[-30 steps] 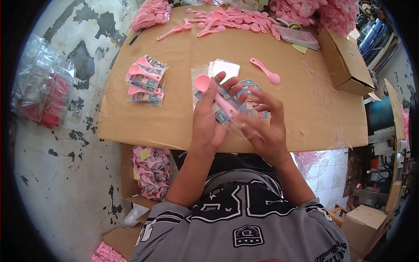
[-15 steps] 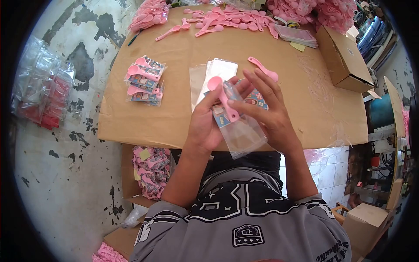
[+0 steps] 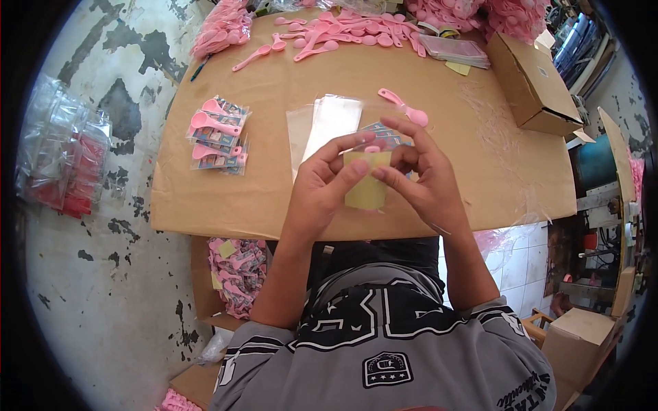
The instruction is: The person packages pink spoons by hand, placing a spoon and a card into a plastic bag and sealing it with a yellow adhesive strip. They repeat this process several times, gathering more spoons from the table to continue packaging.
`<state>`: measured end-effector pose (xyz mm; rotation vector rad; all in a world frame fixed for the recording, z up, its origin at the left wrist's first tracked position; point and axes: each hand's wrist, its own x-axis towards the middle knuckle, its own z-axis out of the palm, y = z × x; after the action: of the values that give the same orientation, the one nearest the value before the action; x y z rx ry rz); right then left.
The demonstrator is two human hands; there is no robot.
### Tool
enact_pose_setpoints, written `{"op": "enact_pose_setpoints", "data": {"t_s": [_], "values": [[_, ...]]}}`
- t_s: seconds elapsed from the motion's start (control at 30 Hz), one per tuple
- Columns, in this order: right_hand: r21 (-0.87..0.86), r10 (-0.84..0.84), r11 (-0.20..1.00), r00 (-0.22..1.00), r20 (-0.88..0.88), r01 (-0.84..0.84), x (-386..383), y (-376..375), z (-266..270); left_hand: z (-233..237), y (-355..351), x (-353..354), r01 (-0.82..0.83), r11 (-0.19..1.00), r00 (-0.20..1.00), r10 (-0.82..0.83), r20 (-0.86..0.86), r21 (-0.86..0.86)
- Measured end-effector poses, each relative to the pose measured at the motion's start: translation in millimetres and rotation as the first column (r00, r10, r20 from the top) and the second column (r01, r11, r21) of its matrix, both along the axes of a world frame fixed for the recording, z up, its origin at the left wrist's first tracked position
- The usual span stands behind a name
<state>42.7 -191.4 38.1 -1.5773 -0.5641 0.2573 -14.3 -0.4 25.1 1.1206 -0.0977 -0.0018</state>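
Between my two hands is a small clear plastic packet (image 3: 366, 195) with a plain yellowish side facing me. A bit of pink, perhaps a spoon's end, shows at its top edge. My left hand (image 3: 321, 183) pinches its left side with the thumb in front. On the right side, my right hand (image 3: 430, 179) grips it with thumb and fingers. Just beyond the fingers lie blue printed cards (image 3: 384, 130), partly hidden. A pink spoon (image 3: 404, 107) rests behind them, and clear plastic bags (image 3: 336, 123) lie flat to the left.
Packed spoons (image 3: 218, 133) are stacked on the left of the table (image 3: 274, 212). Loose pink spoons (image 3: 343, 31) are heaped at the far edge. A cardboard box (image 3: 531, 82) stands at the right. Below the left front edge, a carton holds packed spoons (image 3: 240, 274).
The packet has been turned over: the pink spoon and printed card faced me before, and now the yellowish side does. Both hands have closed in around its upper part.
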Motion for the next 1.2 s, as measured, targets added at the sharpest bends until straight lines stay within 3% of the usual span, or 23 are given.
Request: {"op": "enact_pose_setpoints", "data": {"t_s": [0.17,0.2,0.27,0.37,0.4,0.53,0.6,0.7,0.83,0.9,1.0,1.07,1.1,1.2], "values": [[0.094,-0.05,0.994,0.99,-0.131,0.063,-3.1,1.9,-10.6,-8.0,-6.6,-3.4,-0.144,0.984,0.987,0.151,-0.053,0.106],[0.014,-0.158,0.987,0.983,0.093,0.157,-1.1,0.7,-9.7,-1.5,-8.2,-6.1,-0.164,0.978,0.983,0.172,-0.057,0.127],[-0.071,-0.285,0.923,0.796,0.534,0.379,5.7,-0.9,-3.7,1.7,-11.2,-9.1,-0.202,0.963,0.977,0.211,-0.032,0.181],[0.0,-0.272,0.905,0.58,0.768,0.426,12.4,9.2,8.6,1.9,-19.1,-11.3,-0.258,0.929,0.966,0.256,0.043,0.266],[0.022,-0.256,0.9,0.489,0.834,0.435,13.4,13.3,10.1,2.2,-23.5,-11.8,-0.275,0.918,0.961,0.269,0.062,0.285],[0.021,-0.264,0.875,0.441,0.858,0.484,14.5,24.7,6.5,-3.3,-20.0,-13.8,-0.304,0.762,0.953,0.253,0.169,0.572],[0.044,-0.283,0.87,0.425,0.86,0.491,16.3,27.0,3.2,-2.3,-21.1,-15.4,-0.333,0.707,0.943,0.258,0.21,0.623],[0.035,-0.28,0.868,0.431,0.858,0.495,16.1,24.4,3.5,0.6,-26.5,-16.9,-0.353,0.667,0.936,0.248,0.25,0.657],[0.014,-0.298,0.883,0.537,0.789,0.469,18.8,17.9,4.4,8.3,-28.4,-17.3,-0.32,0.635,0.947,0.198,0.253,0.703],[0.035,-0.332,0.889,0.589,0.737,0.457,20.8,14.6,4.3,6.3,-25.0,-16.6,-0.246,0.688,0.969,0.181,0.167,0.683],[0.18,-0.496,0.859,0.692,0.524,0.479,32.2,2.1,3.0,1.9,-22.0,-16.2,-0.157,0.864,0.987,0.154,0.046,0.478],[0.416,-0.567,0.795,0.785,0.251,0.441,44.3,-5.7,4.8,2.7,-19.9,-16.1,-0.144,0.942,0.988,0.156,-0.015,0.302],[0.522,-0.563,0.733,0.82,0.105,0.436,48.1,-10.9,5.1,5.1,-18.7,-15.9,-0.158,0.959,0.984,0.172,-0.04,0.234],[0.605,-0.466,0.697,0.884,-0.026,0.385,52.7,-34.3,-14.0,0.4,-12.1,-14.2,-0.213,0.97,0.973,0.222,-0.062,0.116]]}}
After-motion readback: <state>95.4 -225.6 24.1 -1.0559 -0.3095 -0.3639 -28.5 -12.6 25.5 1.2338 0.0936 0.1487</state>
